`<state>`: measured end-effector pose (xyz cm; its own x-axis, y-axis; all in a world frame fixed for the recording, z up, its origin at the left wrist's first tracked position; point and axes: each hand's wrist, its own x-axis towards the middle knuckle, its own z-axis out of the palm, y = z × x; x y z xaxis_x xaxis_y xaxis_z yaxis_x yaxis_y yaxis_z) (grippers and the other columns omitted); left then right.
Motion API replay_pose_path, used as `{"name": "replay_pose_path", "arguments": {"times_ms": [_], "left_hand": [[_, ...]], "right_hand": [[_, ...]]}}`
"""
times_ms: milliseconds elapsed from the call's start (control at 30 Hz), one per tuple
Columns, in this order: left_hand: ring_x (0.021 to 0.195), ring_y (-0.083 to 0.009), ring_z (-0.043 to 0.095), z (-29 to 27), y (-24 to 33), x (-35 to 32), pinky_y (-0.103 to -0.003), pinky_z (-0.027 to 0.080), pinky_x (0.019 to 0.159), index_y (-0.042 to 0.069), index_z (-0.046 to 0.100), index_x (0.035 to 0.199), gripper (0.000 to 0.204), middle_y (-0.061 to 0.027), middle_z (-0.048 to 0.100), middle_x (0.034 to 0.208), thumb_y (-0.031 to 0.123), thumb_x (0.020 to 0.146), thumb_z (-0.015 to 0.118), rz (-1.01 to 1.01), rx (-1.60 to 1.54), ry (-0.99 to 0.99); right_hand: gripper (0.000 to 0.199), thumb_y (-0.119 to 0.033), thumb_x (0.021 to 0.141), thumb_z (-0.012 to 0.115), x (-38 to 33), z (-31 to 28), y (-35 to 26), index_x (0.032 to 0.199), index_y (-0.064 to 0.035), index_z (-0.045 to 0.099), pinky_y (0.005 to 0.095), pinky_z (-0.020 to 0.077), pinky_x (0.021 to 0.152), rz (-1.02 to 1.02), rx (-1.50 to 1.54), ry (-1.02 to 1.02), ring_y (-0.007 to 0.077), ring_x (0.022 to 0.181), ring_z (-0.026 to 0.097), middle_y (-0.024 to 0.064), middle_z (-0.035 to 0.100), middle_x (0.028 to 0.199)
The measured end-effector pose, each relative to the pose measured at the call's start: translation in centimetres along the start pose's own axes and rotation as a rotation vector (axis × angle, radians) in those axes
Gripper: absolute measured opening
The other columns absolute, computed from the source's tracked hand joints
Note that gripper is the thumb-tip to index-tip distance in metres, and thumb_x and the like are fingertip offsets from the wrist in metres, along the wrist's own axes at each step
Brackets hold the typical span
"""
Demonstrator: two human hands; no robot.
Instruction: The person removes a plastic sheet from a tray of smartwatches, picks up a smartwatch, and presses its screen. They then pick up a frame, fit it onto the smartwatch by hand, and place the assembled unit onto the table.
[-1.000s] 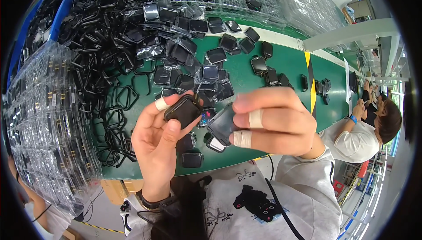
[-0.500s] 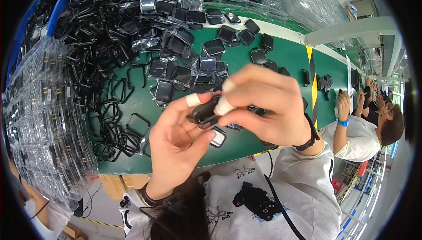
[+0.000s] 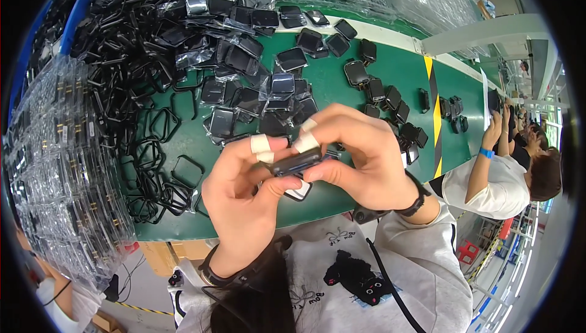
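Observation:
Between my two hands is a small black smartwatch case [image 3: 296, 162], seen nearly edge-on. My left hand [image 3: 241, 180] grips its left end between thumb and fingers. At the right end, my right hand [image 3: 363, 159] pinches it the same way. White tape wraps some fingertips of both hands. Under the thumbs, partly hidden, a black-rimmed piece with a white face [image 3: 298, 190] lies on the green table [image 3: 244, 226]. Beyond my hands lie dark screens in clear film [image 3: 282, 84], several of them overlapping.
Loose black frames [image 3: 162, 125] heap up at the left, beside stacked clear plastic trays [image 3: 67, 168]. Assembled black cases [image 3: 390, 98] lie to the right, before a yellow-black tape strip [image 3: 434, 113]. Farther right sits a co-worker in a white shirt [image 3: 497, 186].
My right hand has shifted slightly down, and its fingers now pinch the case's right end. The case has turned from tilted to nearly level. The co-worker's arm has risen.

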<state>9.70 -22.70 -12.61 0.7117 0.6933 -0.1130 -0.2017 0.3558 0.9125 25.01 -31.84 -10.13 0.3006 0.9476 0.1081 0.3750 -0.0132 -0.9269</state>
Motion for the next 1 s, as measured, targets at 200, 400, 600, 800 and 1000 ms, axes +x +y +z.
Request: {"name": "replay_pose_path", "arguments": {"times_ms": [200,400,600,800,1000], "left_hand": [[0.081,-0.0147,0.062,0.2,-0.3,0.1,-0.023,0.048,0.063,-0.005,0.062,0.095,0.022,-0.0097,0.06,0.089,-0.015,0.075,0.063,0.12,0.202,-0.027],[0.067,-0.0114,0.054,0.1,-1.8,0.2,-0.021,0.042,0.057,-0.005,0.062,0.091,0.016,-0.0099,0.059,0.081,-0.01,0.075,0.065,0.37,0.253,-0.111],[0.067,-0.0139,0.054,2.4,-3.5,1.0,-0.026,0.044,0.057,-0.004,0.062,0.092,0.014,-0.0096,0.057,0.083,-0.003,0.079,0.066,0.14,0.275,-0.026],[0.077,-0.0155,0.056,2.4,-4.5,2.9,-0.03,0.049,0.06,-0.001,0.059,0.11,0.028,-0.0141,0.052,0.104,0.007,0.084,0.067,0.284,0.96,-0.104],[0.091,-0.0187,0.059,1.8,-1.9,2.4,-0.029,0.052,0.07,-0.001,0.05,0.125,0.041,-0.0169,0.047,0.125,0.013,0.089,0.063,-0.037,0.431,-0.061]], "right_hand": [[0.028,-0.005,0.071,0.078,-1.5,0.7,0.9,0.093,0.0026,0.062,0.0305,0.0462,0.069,-0.166,-0.001,0.129,0.0211,0.078,0.057,0.013,0.059,0.095],[0.037,-0.007,0.071,0.079,-3.0,1.8,0.2,0.101,0.0021,0.059,0.0312,0.0464,0.068,-0.086,0.094,0.168,0.0214,0.078,0.057,0.0118,0.057,0.093],[0.044,-0.011,0.07,0.08,-3.4,-1.5,2.0,0.105,-0.0012,0.057,0.0315,0.047,0.067,0.15,-0.085,0.039,0.0216,0.082,0.058,0.012,0.055,0.095],[0.043,-0.01,0.071,0.077,0.1,-6.8,5.8,0.108,-0.0016,0.057,0.0342,0.0488,0.071,0.03,-0.825,0.227,0.025,0.083,0.059,0.0124,0.056,0.096],[0.039,-0.004,0.072,0.074,1.5,-5.8,2.8,0.108,-0.0021,0.06,0.035,0.0495,0.075,-0.147,-0.454,-0.038,0.0288,0.087,0.059,0.0144,0.058,0.102]]}}
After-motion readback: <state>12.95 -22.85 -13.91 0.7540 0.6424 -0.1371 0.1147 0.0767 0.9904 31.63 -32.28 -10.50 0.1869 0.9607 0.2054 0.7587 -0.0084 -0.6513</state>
